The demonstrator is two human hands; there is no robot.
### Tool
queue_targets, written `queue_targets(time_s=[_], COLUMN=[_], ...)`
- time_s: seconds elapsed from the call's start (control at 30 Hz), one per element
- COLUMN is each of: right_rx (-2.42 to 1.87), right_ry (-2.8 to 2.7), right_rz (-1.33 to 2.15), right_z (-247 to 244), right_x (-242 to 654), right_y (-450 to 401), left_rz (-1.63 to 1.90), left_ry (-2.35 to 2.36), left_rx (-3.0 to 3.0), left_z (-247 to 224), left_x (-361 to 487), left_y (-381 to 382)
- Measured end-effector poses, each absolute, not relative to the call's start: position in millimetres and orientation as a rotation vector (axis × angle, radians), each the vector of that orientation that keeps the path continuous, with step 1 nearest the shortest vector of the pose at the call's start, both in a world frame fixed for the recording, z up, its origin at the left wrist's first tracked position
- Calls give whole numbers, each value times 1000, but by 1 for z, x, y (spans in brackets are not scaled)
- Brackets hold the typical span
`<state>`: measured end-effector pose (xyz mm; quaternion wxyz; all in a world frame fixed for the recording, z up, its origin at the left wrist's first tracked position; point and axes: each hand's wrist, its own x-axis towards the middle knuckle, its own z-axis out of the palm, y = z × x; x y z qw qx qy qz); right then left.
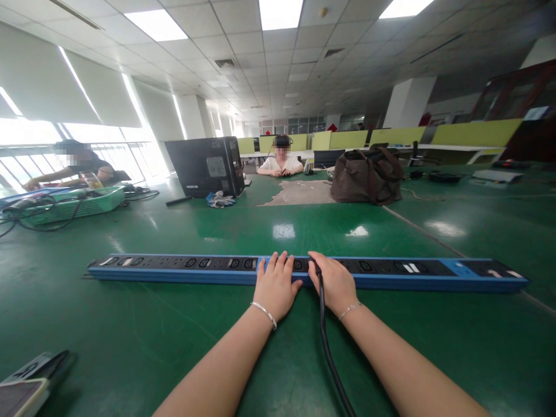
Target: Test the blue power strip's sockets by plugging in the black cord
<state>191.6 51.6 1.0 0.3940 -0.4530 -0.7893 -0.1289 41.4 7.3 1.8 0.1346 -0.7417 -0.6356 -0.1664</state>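
A long blue and black power strip [174,274] lies across the green table, its row of sockets facing up. My left hand [277,284] rests flat over the middle of the strip, fingers spread across its top. Just to the right, my right hand [333,281] is closed around the plug end of a black power cord [325,339], at the strip's sockets. The fingers cover most of the plug, so I cannot tell how deep it sits. From there the cord runs down toward the bottom edge of the view.
On the green table [174,341] stand a black computer case [197,168], gloves [220,200], a brown bag [365,176] and a green basket [82,204] with cables. A device [26,394] lies at the lower left. One person [281,159] sits opposite, another [82,162] at the left.
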Motion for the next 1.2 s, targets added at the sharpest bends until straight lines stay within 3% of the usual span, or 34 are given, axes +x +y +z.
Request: queue_targets(time_s=[1.2], right_rx=[-1048], right_ry=[-2004], right_rz=[-273], right_z=[-2], right_x=[190], right_y=[55], left_rz=[-519], left_ry=[-1845], left_rx=[-2117], left_z=[1], left_x=[42], left_y=[8])
